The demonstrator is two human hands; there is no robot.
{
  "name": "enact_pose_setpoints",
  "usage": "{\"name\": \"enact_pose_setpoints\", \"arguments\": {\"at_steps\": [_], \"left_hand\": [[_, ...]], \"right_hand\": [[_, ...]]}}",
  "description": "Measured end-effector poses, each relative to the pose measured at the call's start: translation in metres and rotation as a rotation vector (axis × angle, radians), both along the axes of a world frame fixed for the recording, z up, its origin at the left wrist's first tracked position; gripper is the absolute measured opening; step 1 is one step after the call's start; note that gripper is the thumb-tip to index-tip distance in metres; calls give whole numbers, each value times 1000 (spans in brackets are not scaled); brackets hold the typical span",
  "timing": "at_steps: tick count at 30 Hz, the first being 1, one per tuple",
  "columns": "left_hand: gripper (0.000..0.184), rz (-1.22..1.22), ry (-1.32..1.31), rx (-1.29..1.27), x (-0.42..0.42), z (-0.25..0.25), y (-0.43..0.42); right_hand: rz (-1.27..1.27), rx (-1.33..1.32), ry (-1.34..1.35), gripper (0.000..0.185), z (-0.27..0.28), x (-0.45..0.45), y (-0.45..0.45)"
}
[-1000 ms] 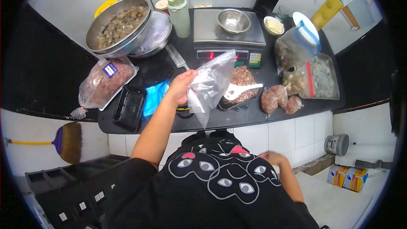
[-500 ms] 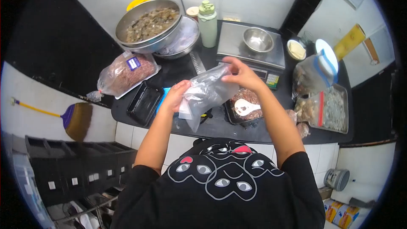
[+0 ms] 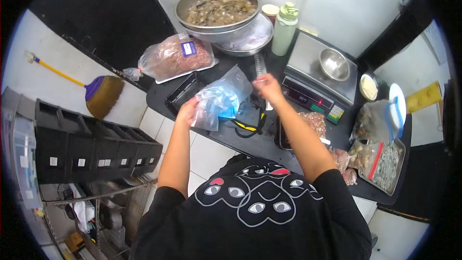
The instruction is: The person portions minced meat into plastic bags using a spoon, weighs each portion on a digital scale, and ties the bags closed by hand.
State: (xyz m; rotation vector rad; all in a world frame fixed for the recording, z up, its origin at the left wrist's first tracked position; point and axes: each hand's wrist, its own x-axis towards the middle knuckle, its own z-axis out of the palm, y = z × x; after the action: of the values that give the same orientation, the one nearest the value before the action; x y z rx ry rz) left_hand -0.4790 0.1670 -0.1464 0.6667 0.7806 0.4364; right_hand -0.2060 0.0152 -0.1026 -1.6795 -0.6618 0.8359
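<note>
A clear plastic bag (image 3: 207,97) is gripped at its lower left side by my left hand (image 3: 187,111). Something blue (image 3: 230,108) lies under the bag and shows through it. My right hand (image 3: 270,90) is at the bag's right edge, over the ruler (image 3: 260,65), with its fingers curled together. What they pinch, if anything, is too small to make out. A black tray (image 3: 185,91) sits behind the bag, partly covered by it. Minced meat (image 3: 314,124) in a black tray lies right of my right forearm, which partly hides it.
Behind stand a metal bowl of shrimp-like pieces (image 3: 221,12), a green bottle (image 3: 285,31) and a bagged block of minced meat (image 3: 175,58). A scale (image 3: 308,94) carries a small steel bowl (image 3: 334,65). Zip bags (image 3: 373,120) and a metal tray (image 3: 397,163) stand at right.
The view has turned, shifting the table's things rightward. My hands have moved apart; the bag now hangs from my left hand over the blue thing. My right fingers have gone from spread to curled.
</note>
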Motion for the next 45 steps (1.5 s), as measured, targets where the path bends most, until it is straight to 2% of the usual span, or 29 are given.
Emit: {"name": "enact_pose_setpoints", "arguments": {"at_steps": [1,2,3,4,5,7,8,9,10,11,14,16,19,21,23,24,27,31,32,35,36,39,42,45], "left_hand": [[37,-50,-8,-2,0,1,-2],[44,-101,-18,-5,3,5,-5],[51,-154,-27,-6,7,12,-10],[58,-144,-82,-46,15,22,-19],[64,-134,-138,-83,25,32,-27],[74,-84,-162,-69,28,52,-29],[77,-41,-126,-20,25,60,-30],[80,1,-90,27,21,63,-31],[72,124,-72,56,18,52,-30],[66,118,-77,162,15,39,-31],[52,52,-49,445,16,24,-51],[57,66,53,536,27,25,-64],[60,141,297,531,30,17,-54],[65,218,456,557,28,11,-45],[71,321,587,633,25,-3,-35],[71,414,734,798,26,2,-32],[69,512,897,1301,29,24,-44],[70,-17,1173,1544,44,57,-51],[71,-103,960,1363,48,57,-37],[69,-161,983,1503,64,80,-19],[69,-269,978,1639,67,86,-12],[69,-347,979,1673,87,111,-12],[62,-305,980,1847,102,125,-13],[52,-343,1008,1646,117,114,1]], "right_hand": [[230,-34,14,45,15,-13,2],[376,-10,-104,63,24,-31,4],[472,75,-259,76,20,-44,10],[587,141,-285,83,18,-56,15],[590,119,-381,64,17,-66,15],[510,-21,-224,33,0,-68,31],[394,-28,-145,26,-4,-66,34],[278,-35,-66,20,10,-68,31],[161,-43,15,16,17,-68,30],[122,41,75,11,7,-64,34],[110,-32,222,9,28,-62,34],[104,2,340,6,29,-63,35],[17,69,267,5,10,-46,44],[-62,99,93,9,-2,-26,45],[-22,-28,183,11,11,-12,37],[-32,-32,263,12,11,-7,35],[-29,-3,447,16,5,1,31],[35,89,454,24,15,-3,31],[39,99,432,26,21,-6,31],[2,123,411,36,23,-6,34],[-8,130,426,38,27,-6,34],[-33,146,478,43,32,-7,32],[-69,147,522,44,33,-7,33],[-110,114,540,40,36,-7,29]]}}
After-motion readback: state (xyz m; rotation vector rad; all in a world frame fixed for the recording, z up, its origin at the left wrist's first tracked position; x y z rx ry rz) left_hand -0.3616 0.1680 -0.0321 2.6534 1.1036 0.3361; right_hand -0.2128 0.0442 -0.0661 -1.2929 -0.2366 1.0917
